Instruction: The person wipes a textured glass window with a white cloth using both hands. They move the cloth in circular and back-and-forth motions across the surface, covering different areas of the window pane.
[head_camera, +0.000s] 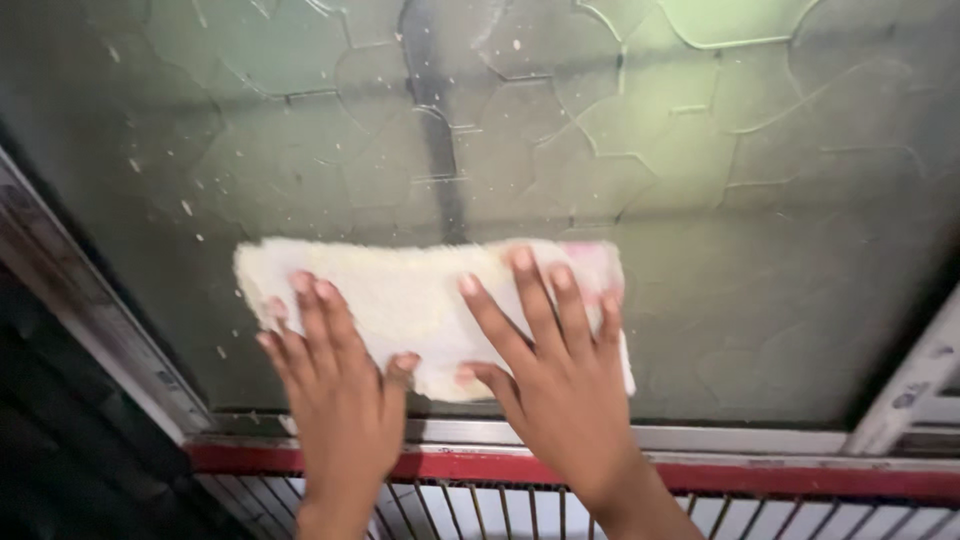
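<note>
- We have the cloth (420, 305) lying flat against the window pane (700, 200), in its lower middle, just above the pane's bottom edge.
- Our left hand (335, 390) rests on the cloth's left half, its fingers spread and pointing up the pane.
- Our right hand (560, 375) rests on the cloth's right half, just beside the left hand, thumbs near each other.
- The bottom frame rail (760, 440) runs under the pane, below both hands.
- The side frame (90, 310) slants along the pane's left edge.
- The grille bars (480, 510) stand below the rail, behind our wrists.
</note>
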